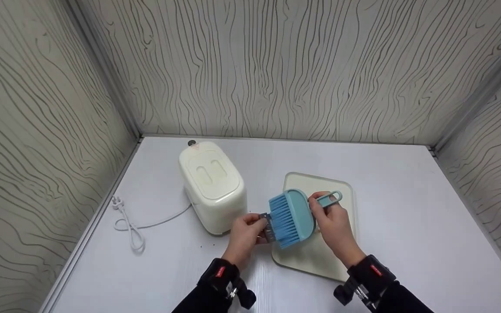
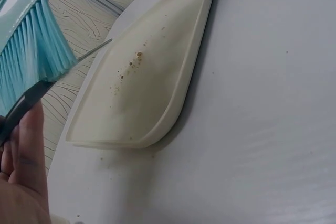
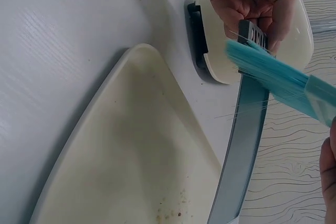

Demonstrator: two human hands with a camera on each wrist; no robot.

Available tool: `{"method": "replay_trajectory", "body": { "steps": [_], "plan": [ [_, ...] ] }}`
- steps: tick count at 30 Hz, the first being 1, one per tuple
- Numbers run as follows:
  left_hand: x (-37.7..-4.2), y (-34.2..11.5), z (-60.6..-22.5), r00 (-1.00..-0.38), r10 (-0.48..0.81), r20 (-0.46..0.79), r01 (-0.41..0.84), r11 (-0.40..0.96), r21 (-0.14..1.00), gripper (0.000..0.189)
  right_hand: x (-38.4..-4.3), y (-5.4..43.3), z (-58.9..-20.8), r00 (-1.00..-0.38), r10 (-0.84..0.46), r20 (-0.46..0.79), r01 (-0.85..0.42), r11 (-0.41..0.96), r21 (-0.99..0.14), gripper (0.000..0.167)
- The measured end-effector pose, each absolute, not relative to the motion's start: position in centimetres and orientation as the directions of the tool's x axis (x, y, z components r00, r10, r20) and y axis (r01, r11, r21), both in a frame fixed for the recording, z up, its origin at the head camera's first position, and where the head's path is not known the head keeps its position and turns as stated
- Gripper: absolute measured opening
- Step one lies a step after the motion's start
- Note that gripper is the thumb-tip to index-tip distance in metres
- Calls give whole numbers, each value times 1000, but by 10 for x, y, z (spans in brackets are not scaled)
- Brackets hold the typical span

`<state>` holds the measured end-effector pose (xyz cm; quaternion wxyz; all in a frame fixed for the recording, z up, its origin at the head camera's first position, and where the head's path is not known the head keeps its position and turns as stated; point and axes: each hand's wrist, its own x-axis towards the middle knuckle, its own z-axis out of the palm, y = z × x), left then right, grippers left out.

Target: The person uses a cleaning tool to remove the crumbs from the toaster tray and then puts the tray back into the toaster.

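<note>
My left hand (image 1: 241, 237) pinches one end of a thin, dark grey crumb tray (image 3: 244, 135), which has slots at that end. In my right hand (image 1: 333, 224) is a light blue hand brush (image 1: 301, 215), gripped by its looped handle. The brush's bristles lie against the crumb tray near the left fingers. Both are held up above the left part of a beige tray (image 1: 307, 261) on the table. Brown crumbs (image 2: 139, 55) are scattered on the beige tray. A cream toaster (image 1: 213, 184) with a closed lid stands left of the left hand.
The toaster's white cord (image 1: 163, 222) runs left to a looped bundle and a plug (image 1: 117, 202) near the table's left edge. A few dark crumbs (image 1: 201, 247) lie on the white table (image 1: 407, 208) before the toaster. Wood-patterned panels (image 1: 276, 69) enclose the back and sides.
</note>
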<state>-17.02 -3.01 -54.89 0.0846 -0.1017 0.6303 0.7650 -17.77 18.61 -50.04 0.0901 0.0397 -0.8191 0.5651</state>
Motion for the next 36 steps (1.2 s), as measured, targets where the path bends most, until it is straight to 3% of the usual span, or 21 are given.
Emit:
{"method": "replay_trajectory", "body": {
  "steps": [24,36],
  "plan": [
    [-170,-33,-544,-967,17,-253,-249,-254,935,15,-185,220,-504,-990,80,119,-70,456,-887,36],
    [-169,-34,-545,-972,28,-232,-231,-264,937,18,-189,234,-508,-969,114,218,-125,534,-836,29]
  ]
}}
